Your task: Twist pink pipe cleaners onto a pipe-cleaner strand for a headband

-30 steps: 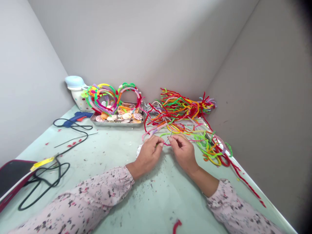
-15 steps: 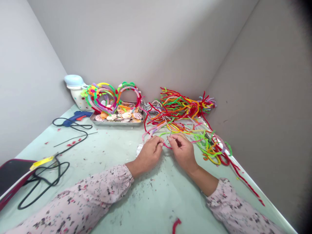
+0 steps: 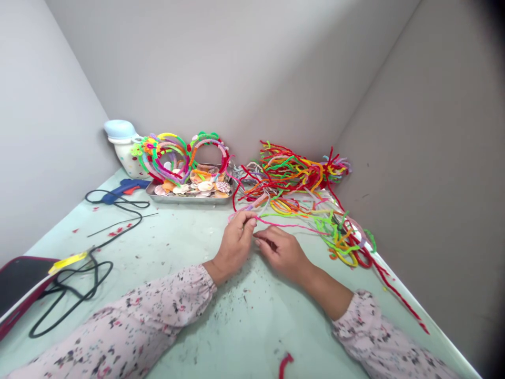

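My left hand (image 3: 233, 243) rests on the pale green table (image 3: 189, 295) with its fingers pinched on a thin pink pipe cleaner (image 3: 292, 225) that runs right toward the pile. My right hand (image 3: 281, 250) lies just beside it, fingers curled and pinched on the same pink strand. Both hands sit at the near edge of a tangled heap of coloured pipe cleaners (image 3: 300, 184) in the back right corner.
A metal tray (image 3: 158, 197) holds shells and pipe-cleaner-wrapped headbands (image 3: 177, 155). A white jar with a blue lid (image 3: 122, 145) stands at the back left. A blue glue gun (image 3: 124, 188) with black cord (image 3: 79, 284), a dark red-edged case (image 3: 19, 287) and red scraps (image 3: 286, 363) lie about.
My right hand has slid down and left, closer to me. My left hand has lifted slightly toward the pile, and the pink strand now stretches out to the right.
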`<state>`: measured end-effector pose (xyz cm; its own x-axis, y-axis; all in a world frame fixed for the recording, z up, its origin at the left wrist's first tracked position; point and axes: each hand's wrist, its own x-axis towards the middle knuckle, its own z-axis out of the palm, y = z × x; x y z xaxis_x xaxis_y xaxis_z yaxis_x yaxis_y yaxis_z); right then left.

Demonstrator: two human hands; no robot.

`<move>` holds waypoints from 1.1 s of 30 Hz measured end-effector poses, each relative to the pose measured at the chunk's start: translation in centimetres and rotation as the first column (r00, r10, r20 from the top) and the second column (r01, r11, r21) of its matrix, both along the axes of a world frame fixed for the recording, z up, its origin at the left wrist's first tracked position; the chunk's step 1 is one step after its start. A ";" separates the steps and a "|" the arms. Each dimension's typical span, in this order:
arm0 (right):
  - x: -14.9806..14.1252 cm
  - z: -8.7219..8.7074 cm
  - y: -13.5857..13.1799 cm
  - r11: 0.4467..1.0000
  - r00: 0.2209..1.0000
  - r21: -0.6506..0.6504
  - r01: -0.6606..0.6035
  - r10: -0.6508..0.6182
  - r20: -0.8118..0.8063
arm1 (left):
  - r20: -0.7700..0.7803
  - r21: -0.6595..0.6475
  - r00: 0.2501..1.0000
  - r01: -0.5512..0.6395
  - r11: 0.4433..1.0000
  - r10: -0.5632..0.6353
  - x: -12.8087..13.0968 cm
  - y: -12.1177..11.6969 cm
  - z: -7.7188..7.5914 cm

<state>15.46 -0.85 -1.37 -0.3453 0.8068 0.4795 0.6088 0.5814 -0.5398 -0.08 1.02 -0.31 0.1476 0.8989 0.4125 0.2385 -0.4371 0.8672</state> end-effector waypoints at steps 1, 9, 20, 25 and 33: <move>0.0 -0.2 0.2 0.999 0.999 -0.018 0.048 -0.048 -0.007 | 0.012 -0.001 1.000 -0.001 1.000 0.001 0.0 -0.1 0.1; 0.2 0.4 0.3 0.971 0.946 0.071 0.230 -0.206 -0.248 | 0.013 0.004 0.999 0.047 0.999 -0.048 -0.1 -0.6 0.6; 0.1 0.6 -0.1 0.961 0.953 0.171 0.215 -0.169 -0.250 | -0.052 -0.001 0.995 0.082 0.997 -0.082 0.0 -0.8 0.9; 0.3 0.3 0.0 0.951 0.960 0.215 0.222 -0.174 -0.218 | -0.080 0.006 0.995 0.065 0.998 -0.065 -0.1 -0.9 0.9; 0.5 -0.2 0.3 0.958 0.973 0.231 0.172 -0.128 -0.192 | -0.129 0.075 0.991 0.055 0.996 -0.045 -0.1 -0.9 0.6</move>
